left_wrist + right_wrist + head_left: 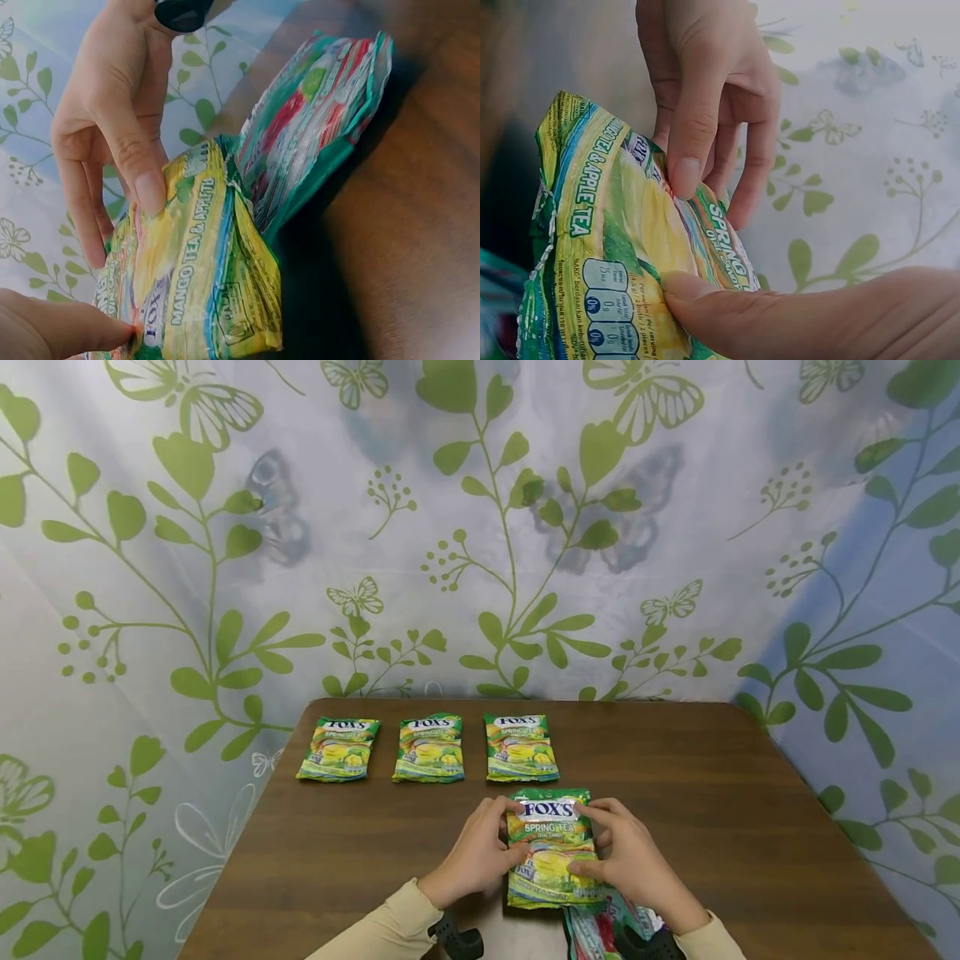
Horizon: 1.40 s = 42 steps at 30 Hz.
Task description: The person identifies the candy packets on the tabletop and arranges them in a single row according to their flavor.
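A green and yellow bag of Fox's Spring Tea candy [553, 847] is held between both hands over the near part of the table. My left hand [480, 847] grips its left side, thumb on the front. On the opposite side my right hand [626, 852] grips it, with the thumb pressing the printed face. Both thumbs show on the bag in the left wrist view, where the bag's bottom edge [225, 300] faces the camera. Behind and below it lies a teal and red candy bag [600, 927], partly covered by the held bag and the right wrist.
Three matching Spring Tea bags stand in a row along the back of the brown table [675, 760]: one at left [340, 749], one in the middle [429, 749], one at right [521, 748]. A leaf-patterned curtain [480, 527] hangs behind the table.
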Tool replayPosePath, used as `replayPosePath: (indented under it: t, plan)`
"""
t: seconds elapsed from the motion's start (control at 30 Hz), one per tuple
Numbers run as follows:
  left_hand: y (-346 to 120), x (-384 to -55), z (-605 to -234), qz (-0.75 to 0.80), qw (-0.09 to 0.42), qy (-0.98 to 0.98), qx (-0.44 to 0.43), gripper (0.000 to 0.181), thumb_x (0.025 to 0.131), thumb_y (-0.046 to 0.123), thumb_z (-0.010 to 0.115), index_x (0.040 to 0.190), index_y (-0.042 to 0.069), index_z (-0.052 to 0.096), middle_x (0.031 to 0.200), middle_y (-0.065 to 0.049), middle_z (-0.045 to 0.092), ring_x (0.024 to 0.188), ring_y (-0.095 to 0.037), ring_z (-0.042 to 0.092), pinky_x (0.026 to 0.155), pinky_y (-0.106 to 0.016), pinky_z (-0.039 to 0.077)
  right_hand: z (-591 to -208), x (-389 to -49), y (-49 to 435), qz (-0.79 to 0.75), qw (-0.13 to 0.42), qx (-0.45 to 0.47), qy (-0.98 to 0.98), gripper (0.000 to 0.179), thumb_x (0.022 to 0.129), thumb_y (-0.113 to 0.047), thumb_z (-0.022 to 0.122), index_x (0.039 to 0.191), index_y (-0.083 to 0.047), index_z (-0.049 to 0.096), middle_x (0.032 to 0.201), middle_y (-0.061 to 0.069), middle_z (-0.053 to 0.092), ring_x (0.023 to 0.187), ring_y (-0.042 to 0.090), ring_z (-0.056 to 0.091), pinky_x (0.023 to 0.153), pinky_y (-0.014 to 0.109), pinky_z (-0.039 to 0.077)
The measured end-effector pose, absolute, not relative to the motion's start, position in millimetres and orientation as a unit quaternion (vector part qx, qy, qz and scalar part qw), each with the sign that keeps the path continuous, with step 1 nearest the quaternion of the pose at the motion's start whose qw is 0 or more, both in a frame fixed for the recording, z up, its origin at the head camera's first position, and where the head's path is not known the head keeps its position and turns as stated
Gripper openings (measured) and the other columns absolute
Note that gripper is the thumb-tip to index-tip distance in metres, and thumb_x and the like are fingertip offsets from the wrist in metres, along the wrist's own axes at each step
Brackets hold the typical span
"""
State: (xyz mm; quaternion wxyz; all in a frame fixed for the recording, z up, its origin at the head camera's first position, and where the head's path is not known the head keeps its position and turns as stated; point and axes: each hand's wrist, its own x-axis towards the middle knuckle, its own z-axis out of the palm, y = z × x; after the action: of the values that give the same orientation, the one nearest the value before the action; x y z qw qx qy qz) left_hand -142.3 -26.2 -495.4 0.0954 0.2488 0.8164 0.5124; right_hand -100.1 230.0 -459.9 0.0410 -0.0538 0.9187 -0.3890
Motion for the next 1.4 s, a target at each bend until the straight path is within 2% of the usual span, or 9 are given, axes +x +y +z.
replayPosePath:
  t: [0.2,0.33,0.47,0.63,0.8,1.03,1.13,1.27,1.4]
  plan:
    - [-14.6,-156.8,-493.7,0.503,0.094,0.818,0.262,0.044,0.099,0.007,0.081,0.136,0.0,0.06,0.11,-0.01,0.051,0.087,-0.018,0.052,0.068,-0.026,0.049,-459.5,-111.5,241.4,-0.39,0.051,-0.057,0.918,0.082,0.08,-0.017,0.101,0.149,0.005,0.063,0.148,0.022,0.054,0.083,0.017,0.059,0.072,0.037,0.053]
    - [-8.1,-166.0,-491.9,0.491,0.085,0.823,0.273,0.044,0.099,0.007,0.082,0.136,-0.003,0.06,0.112,-0.01,0.053,0.089,-0.022,0.051,0.068,-0.029,0.044,-461.4,-117.8,251.2,-0.407,0.064,-0.061,0.909,0.086,0.081,-0.018,0.1,0.153,0.005,0.059,0.153,0.024,0.05,0.091,0.019,0.061,0.075,0.04,0.055]
    - [2.0,-176.8,-491.3,0.475,0.077,0.832,0.276,0.046,0.098,0.008,0.082,0.138,-0.003,0.062,0.108,-0.01,0.055,0.086,-0.018,0.048,0.07,-0.031,0.04,-463.3,-125.5,263.1,-0.421,0.069,-0.067,0.902,0.091,0.082,-0.018,0.1,0.157,0.004,0.054,0.157,0.026,0.045,0.096,0.022,0.062,0.077,0.041,0.057]
    - [17.2,-190.5,-491.6,0.469,0.071,0.835,0.278,0.046,0.099,0.007,0.081,0.139,-0.003,0.062,0.107,-0.01,0.056,0.082,-0.014,0.045,0.07,-0.031,0.04,-465.5,-136.1,276.4,-0.399,0.051,-0.084,0.912,0.091,0.083,-0.018,0.099,0.158,0.005,0.053,0.156,0.027,0.046,0.096,0.022,0.061,0.079,0.042,0.056]
    - [28.2,-202.1,-492.7,0.47,0.069,0.834,0.281,0.045,0.099,0.008,0.081,0.138,-0.004,0.062,0.112,-0.012,0.056,0.084,-0.014,0.046,0.071,-0.031,0.041,-465.8,-145.7,285.6,-0.396,0.047,-0.085,0.913,0.09,0.084,-0.017,0.098,0.158,0.006,0.052,0.153,0.027,0.047,0.099,0.025,0.061,0.078,0.04,0.056]
    - [40.2,-217.0,-491.6,0.474,0.072,0.833,0.277,0.047,0.098,0.008,0.081,0.14,-0.004,0.061,0.101,-0.014,0.054,0.083,-0.016,0.044,0.071,-0.031,0.038,-462.1,-161.4,297.2,-0.39,0.046,-0.085,0.916,0.093,0.084,-0.018,0.098,0.16,0.006,0.05,0.155,0.028,0.045,0.104,0.03,0.062,0.08,0.043,0.056]
    - [46.2,-223.3,-491.1,0.478,0.072,0.833,0.271,0.048,0.099,0.007,0.08,0.142,-0.003,0.061,0.103,-0.014,0.055,0.082,-0.016,0.045,0.07,-0.032,0.038,-462.9,-170.4,302.8,-0.381,0.043,-0.089,0.919,0.093,0.086,-0.019,0.097,0.16,0.006,0.049,0.155,0.029,0.045,0.106,0.032,0.062,0.082,0.046,0.057]
    - [56.1,-232.8,-491.4,0.48,0.074,0.835,0.261,0.048,0.099,0.008,0.08,0.142,-0.003,0.062,0.109,-0.014,0.056,0.083,-0.015,0.045,0.07,-0.032,0.039,-465.5,-182.1,311.5,-0.37,0.043,-0.089,0.924,0.092,0.087,-0.02,0.097,0.161,0.006,0.048,0.155,0.029,0.045,0.106,0.032,0.061,0.084,0.049,0.057]
    - [67.7,-242.4,-490.9,0.48,0.076,0.836,0.256,0.048,0.098,0.008,0.082,0.14,-0.003,0.062,0.107,-0.018,0.059,0.084,-0.018,0.047,0.071,-0.033,0.04,-467.9,-191.6,319.5,-0.37,0.046,-0.082,0.924,0.092,0.088,-0.018,0.096,0.161,0.008,0.047,0.155,0.031,0.043,0.1,0.031,0.058,0.084,0.049,0.054]
